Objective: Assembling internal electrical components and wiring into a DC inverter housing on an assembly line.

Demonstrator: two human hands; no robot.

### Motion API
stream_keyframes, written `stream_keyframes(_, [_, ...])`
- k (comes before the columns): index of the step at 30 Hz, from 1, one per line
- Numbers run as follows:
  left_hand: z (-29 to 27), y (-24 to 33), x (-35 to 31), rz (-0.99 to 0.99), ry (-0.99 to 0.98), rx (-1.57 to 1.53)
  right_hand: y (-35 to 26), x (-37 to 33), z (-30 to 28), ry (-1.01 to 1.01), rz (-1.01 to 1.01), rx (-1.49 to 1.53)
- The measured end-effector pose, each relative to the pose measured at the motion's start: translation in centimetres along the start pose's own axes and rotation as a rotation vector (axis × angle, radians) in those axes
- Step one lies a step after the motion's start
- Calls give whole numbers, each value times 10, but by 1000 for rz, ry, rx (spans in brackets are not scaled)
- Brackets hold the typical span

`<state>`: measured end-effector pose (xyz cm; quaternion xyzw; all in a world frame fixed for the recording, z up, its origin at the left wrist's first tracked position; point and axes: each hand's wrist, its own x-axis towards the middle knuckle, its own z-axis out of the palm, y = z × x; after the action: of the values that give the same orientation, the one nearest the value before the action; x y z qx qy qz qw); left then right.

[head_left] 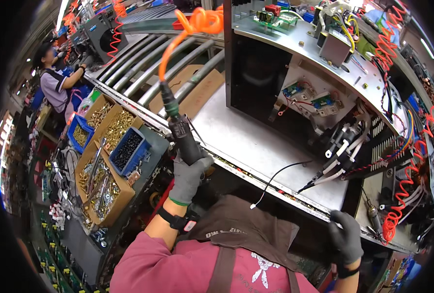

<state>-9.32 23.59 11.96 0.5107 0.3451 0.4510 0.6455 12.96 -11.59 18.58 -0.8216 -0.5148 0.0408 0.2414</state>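
Observation:
My left hand (pixel 187 179), in a grey glove, is wrapped round the lower body of a black air screwdriver (pixel 181 134). The tool stands upright above the roller line's near edge, with an orange coiled hose (pixel 200 22) joined to its top end. Off to the right, my gloved right hand (pixel 346 238) hovers by the metal work surface's front edge, its fingers apart and holding nothing. Nearest to it are white and black cables (pixel 334 163) that hang out of an open metal cabinet (pixel 265 68). A thin black wire (pixel 282 171) droops over the front edge.
Left of me, a cardboard box (pixel 112 195) holds loose hardware, and a blue bin (pixel 129 151) holds black screws. Rollers (pixel 148 78) run away behind the tool. Another screwdriver (pixel 373 215) on a red coiled hose is at right. A co-worker (pixel 58 85) stands at far left.

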Motion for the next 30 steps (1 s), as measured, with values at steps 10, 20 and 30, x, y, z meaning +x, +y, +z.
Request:
stream_keyframes(10, [52,57,-74,-175,-948,-288,-177,123,10,-406,-354,948])
stream_keyframes(20, [119,33,-71,-362,-1354,315,-123,58,-9,294,-160,244])
stream_keyframes(30, [186,11,-100,-537,-1294,-22,-72,15,23,458,-281,-27])
